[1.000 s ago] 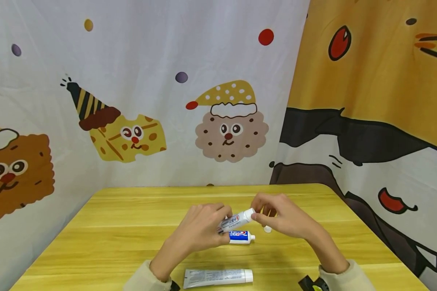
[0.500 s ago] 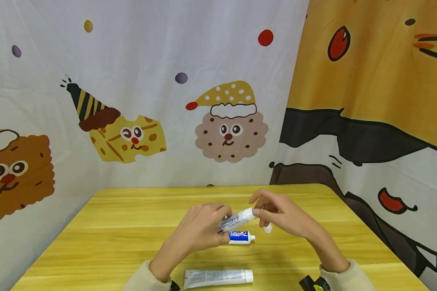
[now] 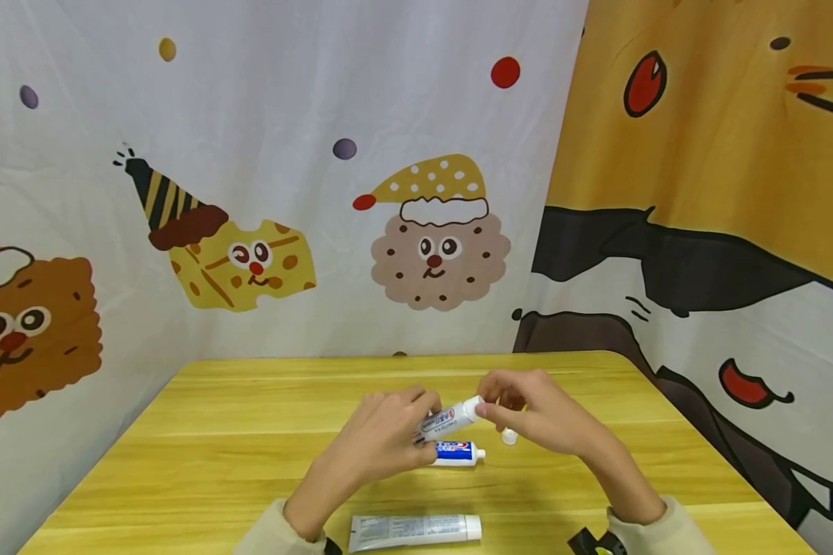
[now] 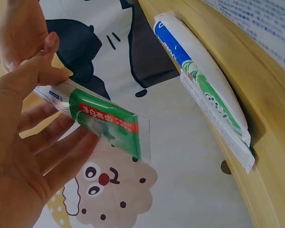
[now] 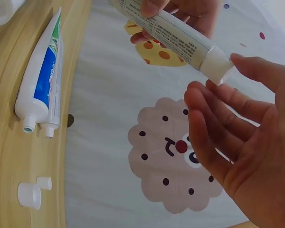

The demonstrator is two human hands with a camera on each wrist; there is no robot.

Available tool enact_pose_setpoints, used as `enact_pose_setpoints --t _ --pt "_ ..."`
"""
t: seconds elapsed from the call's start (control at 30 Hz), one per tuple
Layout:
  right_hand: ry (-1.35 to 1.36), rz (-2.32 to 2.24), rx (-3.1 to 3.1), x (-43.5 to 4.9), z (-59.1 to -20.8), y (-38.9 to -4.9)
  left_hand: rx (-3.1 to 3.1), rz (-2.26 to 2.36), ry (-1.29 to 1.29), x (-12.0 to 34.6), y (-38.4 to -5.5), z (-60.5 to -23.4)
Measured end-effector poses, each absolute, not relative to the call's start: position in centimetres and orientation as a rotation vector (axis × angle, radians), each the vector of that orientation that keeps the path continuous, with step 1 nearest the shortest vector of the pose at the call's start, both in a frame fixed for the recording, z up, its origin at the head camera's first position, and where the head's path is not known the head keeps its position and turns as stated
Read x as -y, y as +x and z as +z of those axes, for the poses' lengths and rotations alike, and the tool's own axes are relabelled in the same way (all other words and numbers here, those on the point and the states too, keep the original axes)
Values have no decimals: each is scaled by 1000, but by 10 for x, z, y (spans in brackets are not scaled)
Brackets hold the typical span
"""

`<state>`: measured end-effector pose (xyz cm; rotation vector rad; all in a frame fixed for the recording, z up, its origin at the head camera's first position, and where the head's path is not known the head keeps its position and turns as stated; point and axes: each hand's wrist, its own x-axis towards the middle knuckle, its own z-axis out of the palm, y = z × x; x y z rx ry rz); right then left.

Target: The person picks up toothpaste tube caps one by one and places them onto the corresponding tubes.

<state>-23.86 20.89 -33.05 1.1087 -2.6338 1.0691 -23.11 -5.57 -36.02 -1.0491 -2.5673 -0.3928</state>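
My left hand (image 3: 389,432) grips a toothpaste tube (image 3: 450,422) above the table, its capped end tilted up to the right. In the left wrist view its green and red printed end (image 4: 107,118) sticks out past the fingers. My right hand (image 3: 537,412) pinches the white cap (image 5: 216,65) at the tube's end between thumb and fingertips. Below lies a blue and white toothpaste tube (image 3: 456,453) with its nozzle bare. A second uncapped tube (image 5: 50,121) lies right beside it in the right wrist view. The left hand partly hides these tubes in the head view.
Nearest the person lies a silver-white capped tube (image 3: 414,532). Two loose white caps, a larger cap (image 5: 29,195) and a smaller cap (image 5: 44,183), stand right of the uncapped tubes. A cartoon-printed curtain (image 3: 284,116) hangs behind the wooden table (image 3: 264,432).
The right hand's fingers spread away from the cap half a second ago and have come back in around it. The left hand keeps its grip on the tube, almost unmoved.
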Motion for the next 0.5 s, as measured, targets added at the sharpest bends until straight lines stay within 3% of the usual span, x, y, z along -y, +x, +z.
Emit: enact_pose_setpoints --t 0.5 --pt "1094 1001 2677 -207 -330 -237 2658 -561 -1113 56 -234 -362"
